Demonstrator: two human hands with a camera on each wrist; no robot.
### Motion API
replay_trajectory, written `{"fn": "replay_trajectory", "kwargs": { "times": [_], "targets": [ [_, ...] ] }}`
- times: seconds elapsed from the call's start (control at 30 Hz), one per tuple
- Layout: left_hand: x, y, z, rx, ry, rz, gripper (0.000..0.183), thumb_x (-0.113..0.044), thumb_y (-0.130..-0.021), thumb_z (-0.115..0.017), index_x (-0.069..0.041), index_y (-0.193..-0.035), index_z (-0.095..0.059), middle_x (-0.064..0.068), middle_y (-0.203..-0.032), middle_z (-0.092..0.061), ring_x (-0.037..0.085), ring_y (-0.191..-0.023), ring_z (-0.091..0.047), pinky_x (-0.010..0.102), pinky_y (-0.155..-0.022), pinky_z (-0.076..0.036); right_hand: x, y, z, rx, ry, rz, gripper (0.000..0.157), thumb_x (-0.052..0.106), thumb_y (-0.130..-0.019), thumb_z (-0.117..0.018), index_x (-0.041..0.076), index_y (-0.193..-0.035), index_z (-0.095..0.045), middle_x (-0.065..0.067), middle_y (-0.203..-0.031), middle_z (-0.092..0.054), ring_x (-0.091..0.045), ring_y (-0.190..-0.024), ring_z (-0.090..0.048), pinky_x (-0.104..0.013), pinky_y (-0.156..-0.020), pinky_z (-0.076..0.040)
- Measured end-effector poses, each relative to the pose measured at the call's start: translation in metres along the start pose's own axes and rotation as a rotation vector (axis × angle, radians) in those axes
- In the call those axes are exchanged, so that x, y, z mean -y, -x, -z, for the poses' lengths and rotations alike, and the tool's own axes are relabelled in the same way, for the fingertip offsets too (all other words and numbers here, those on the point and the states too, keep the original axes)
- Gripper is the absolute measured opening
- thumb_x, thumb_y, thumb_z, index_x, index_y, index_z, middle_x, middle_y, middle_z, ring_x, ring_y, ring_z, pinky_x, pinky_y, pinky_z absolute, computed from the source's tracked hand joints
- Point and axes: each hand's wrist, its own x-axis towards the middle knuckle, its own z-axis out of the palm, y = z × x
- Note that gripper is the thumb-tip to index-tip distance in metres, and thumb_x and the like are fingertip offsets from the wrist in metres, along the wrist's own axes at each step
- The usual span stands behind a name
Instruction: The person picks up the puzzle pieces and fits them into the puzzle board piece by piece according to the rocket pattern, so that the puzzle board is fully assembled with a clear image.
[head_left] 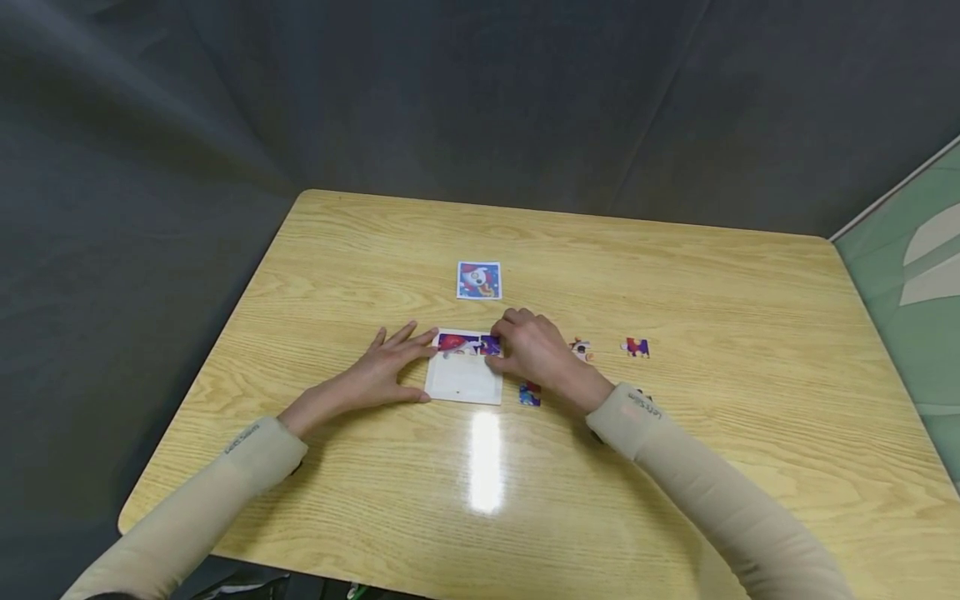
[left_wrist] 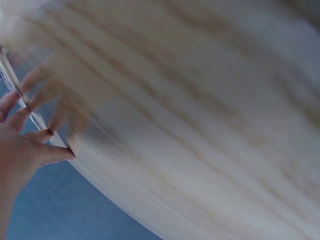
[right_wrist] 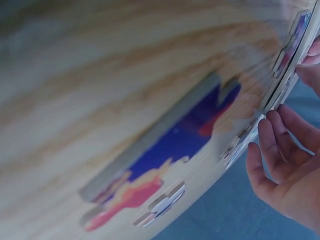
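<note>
Wooden table (head_left: 720,292), dark sheeting (head_left: 480,100) behind; left hand (head_left: 384,371) spread at tray (head_left: 461,385), right hand (head_left: 536,350) seemingly pinching puzzle piece (head_left: 489,345)

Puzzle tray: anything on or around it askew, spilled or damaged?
Nothing stands out: the white tray lies flat, loose puzzle pieces lie to its right, and no damage shows; the bright streak nearby looks like glare.
</note>
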Motion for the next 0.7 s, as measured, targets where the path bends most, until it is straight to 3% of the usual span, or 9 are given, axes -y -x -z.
{"fn": "replay_trajectory", "kwargs": {
  "times": [0.7],
  "targets": [
    [-0.0002,0.0002,-0.0001,-0.01,0.009,-0.016,0.072,-0.042,-0.082,-0.074,-0.01,-0.141,-0.049,0.004,-0.158,-0.023,0.034,-0.146,-0.009,0.067,-0.111,0.001,0.0013,0.001,-0.0001,0.027,0.007,0.002,0.04,0.038,-0.082,-0.076,0.005,-0.105,-0.071,-0.006,-0.098,-0.062,-0.02,-0.084,-0.056,-0.034,-0.069,-0.05]
  ]
}}
